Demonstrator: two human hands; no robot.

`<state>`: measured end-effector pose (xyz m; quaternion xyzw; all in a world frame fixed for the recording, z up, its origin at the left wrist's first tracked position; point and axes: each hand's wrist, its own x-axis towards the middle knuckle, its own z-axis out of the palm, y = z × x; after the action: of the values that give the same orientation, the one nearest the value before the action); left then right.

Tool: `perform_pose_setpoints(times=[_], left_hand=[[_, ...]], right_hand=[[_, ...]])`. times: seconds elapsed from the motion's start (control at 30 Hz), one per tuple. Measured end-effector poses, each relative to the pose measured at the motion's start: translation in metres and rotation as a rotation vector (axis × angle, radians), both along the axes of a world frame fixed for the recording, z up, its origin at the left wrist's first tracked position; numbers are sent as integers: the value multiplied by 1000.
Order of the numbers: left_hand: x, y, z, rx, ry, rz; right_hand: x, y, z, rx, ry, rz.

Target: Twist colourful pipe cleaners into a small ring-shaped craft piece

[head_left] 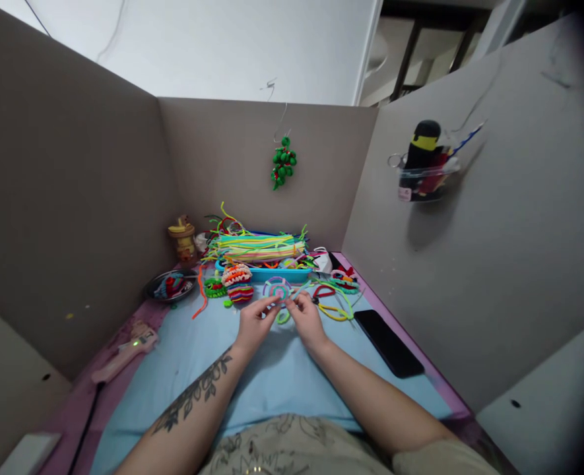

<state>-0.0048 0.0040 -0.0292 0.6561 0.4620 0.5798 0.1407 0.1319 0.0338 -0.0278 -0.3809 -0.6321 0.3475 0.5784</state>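
Both hands meet above the blue cloth, pinching a round pipe-cleaner piece [277, 284] with purple, white, pink and teal rings. My left hand [257, 321] grips its lower left edge between thumb and fingers. At its lower right, my right hand [307, 319] has its fingertips closed on the edge. The lower rim is partly hidden by the fingers. Just below the hands' fingertips lies a green loop [282, 318]. Yellow and green pipe cleaners [338, 311] lie right of my right hand.
A blue tray [262, 273] heaped with pipe cleaners stands behind. Left are a metal bowl [171, 286] and a pink glue gun [128, 353] with a cord; right is a black phone [389, 343]. Panels enclose the table, with a holder of tools [426, 181] on the right one.
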Motion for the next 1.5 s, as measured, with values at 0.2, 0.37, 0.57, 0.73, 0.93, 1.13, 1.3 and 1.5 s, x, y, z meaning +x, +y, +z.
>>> perform_pose_setpoints(times=[0.2, 0.37, 0.57, 0.73, 0.93, 1.13, 1.3, 1.5], left_hand=[[-1, 0, 2, 21, -16, 56], [0, -1, 5, 7, -17, 90], [1, -1, 4, -45, -54, 106], [1, 0, 0, -96, -85, 56], [2, 0, -2, -105, -93, -12], [3, 1, -2, -197, -173, -107], [3, 2, 0, -244, -249, -70], [-2, 7, 6, -251, -345, 34]], right_hand=[[0, 2, -3, 21, 19, 34], [0, 5, -7, 17, 36, 60], [-4, 5, -11, -46, 92, 106], [-7, 3, -10, -83, 135, 64], [-5, 5, -9, -82, 156, 15], [-4, 8, -12, -67, 114, 36], [-5, 9, -15, -68, 88, 31], [-1, 14, -14, -85, 109, -23]])
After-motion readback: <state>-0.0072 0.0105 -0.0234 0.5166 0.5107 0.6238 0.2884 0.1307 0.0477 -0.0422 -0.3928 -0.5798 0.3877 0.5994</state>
